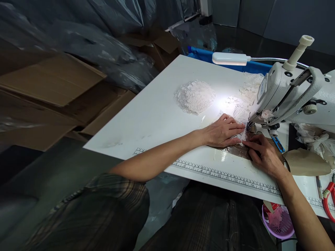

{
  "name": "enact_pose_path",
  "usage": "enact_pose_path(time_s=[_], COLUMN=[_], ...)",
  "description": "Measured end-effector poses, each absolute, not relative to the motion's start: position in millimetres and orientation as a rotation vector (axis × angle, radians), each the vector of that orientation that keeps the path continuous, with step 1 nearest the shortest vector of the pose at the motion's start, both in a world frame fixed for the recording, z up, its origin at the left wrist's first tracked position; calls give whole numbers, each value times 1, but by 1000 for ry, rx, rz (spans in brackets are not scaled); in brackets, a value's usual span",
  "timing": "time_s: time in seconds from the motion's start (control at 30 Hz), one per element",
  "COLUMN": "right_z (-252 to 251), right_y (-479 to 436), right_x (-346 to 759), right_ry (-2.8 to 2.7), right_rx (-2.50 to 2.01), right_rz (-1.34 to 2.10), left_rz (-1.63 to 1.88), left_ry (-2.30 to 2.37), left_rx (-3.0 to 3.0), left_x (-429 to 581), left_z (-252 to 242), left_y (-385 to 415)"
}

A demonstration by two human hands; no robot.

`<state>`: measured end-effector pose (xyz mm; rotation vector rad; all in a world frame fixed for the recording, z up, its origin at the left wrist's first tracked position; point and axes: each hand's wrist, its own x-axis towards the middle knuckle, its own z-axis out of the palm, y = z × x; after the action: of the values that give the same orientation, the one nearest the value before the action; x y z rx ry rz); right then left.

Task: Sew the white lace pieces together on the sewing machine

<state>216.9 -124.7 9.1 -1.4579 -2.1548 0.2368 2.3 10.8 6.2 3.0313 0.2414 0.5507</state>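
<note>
Left hand (222, 132), right hand (264, 155) flat on lace (239, 113) at sewing machine (288, 94) (lamp (230, 58) lit); lace pile (195, 96) behind

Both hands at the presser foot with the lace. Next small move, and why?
Probably feed the lace slightly further under the presser foot: the left hand lies flat on it, the right hand presses its near edge beside the foot, so it looks lined up.

White work table (157, 115), cardboard boxes (52, 80), plastic sheeting (104, 48), grey wall panels (288, 17)
</note>
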Motion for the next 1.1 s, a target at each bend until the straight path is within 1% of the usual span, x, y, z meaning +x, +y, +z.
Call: enact_pose_path(time_s=[0.4,0.53,0.8,1.1], right_z=[9,7,6,8], right_y=[-127,-126,-126,-125], right_x=[215,215,213,211], right_ry=[-2168,-2154,-2112,-2080], right_rx=[-1565,-1567,-1572,-1529], right_rz=[196,190,198,125], left_rz=[229,274,476,492], left_ry=[368,385,295,310], left_rx=[3226,3185,3069,2961], left_x=[16,15,11,11], left_z=[31,27,12,8], left_y=[8,8,15,18])
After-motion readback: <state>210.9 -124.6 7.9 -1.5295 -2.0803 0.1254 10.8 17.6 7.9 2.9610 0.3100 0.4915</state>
